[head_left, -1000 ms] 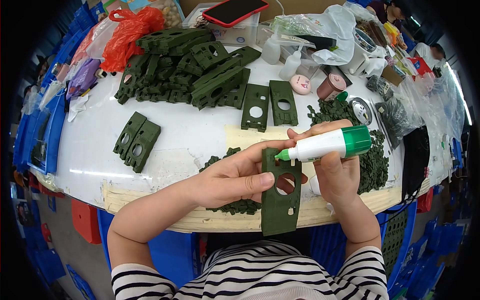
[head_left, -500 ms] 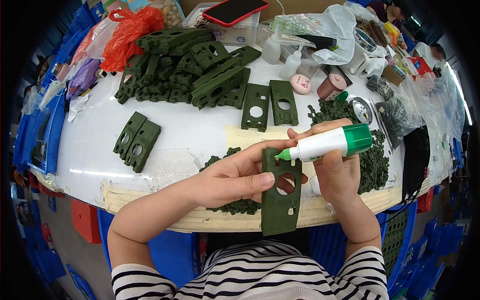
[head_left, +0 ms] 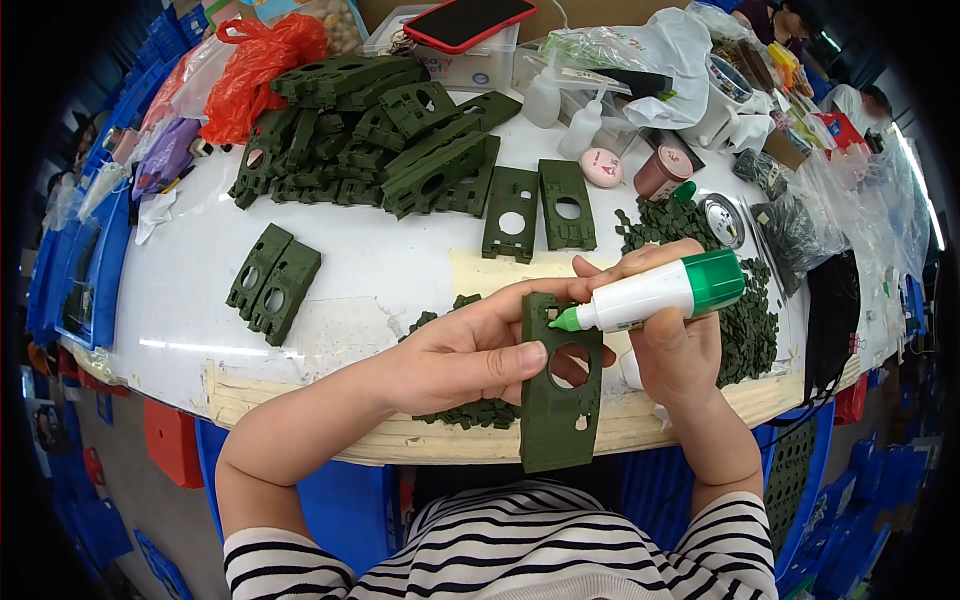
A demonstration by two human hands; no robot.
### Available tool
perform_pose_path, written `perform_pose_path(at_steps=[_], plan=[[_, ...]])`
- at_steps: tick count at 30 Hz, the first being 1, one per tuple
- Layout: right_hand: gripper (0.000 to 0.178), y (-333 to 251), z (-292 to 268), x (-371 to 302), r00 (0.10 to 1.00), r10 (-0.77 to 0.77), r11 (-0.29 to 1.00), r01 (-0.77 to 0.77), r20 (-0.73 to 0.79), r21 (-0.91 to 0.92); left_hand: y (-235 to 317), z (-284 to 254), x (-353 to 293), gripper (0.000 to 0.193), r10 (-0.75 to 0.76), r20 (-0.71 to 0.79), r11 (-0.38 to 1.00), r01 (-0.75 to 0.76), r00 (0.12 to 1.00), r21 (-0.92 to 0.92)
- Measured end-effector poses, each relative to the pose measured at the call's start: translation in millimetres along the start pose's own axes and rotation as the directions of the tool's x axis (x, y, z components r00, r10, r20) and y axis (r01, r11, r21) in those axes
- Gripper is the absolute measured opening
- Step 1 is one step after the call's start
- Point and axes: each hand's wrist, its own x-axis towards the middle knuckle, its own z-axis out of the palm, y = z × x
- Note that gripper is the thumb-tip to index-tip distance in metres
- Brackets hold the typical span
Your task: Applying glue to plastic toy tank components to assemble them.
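My left hand [head_left: 487, 345] is closed on a dark green plastic hull part [head_left: 558, 425] with a round hole, its thumb across the near face. The part hangs upright over the table's front edge. In my right hand [head_left: 675, 345] is a white glue bottle [head_left: 640, 297] with a green base, tilted so that its green nozzle meets the upper face of the part. Beneath my left wrist lie small green pieces [head_left: 470, 412]. A larger heap of such pieces [head_left: 752, 335] spreads beside my right hand.
Similar hull parts are piled [head_left: 345, 150] at the back left. Two stand apart in the middle [head_left: 512, 215], two more at the left [head_left: 275, 283]. Squeeze bottles [head_left: 582, 128], a pink jar [head_left: 664, 172], a round metal lid [head_left: 722, 220] and plastic bags [head_left: 800, 220] fill the back right.
The glue bottle's nozzle has shifted slightly down along the part's upper face. My hands keep nearly the same place and grip.
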Motion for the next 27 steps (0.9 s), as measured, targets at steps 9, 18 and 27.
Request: perform_pose_path(at_steps=[9, 18, 27], plan=[[0.051, -0.3, 1.0, -0.2, 1.000, -0.009, 1.000, 0.009, -0.003, -0.020, 0.2, 0.5, 0.0, 0.058, -0.014, -0.022, 1.000, 0.015, 1.000, 0.004], [0.053, -0.1, 1.2, -0.7, 1.000, 0.003, 1.000, -0.003, -0.005, -0.021, 1.2, 0.7, 0.0, 0.057, -0.008, -0.011, 1.000, 0.007, 1.000, -0.008], [0.046, -1.3, -6.8, 4.2, 0.999, -0.045, 0.995, 0.045, -0.002, 0.094, 7.8, 8.2, 3.2, 0.067, 0.013, -0.084, 1.000, -0.011, 0.996, 0.021]])
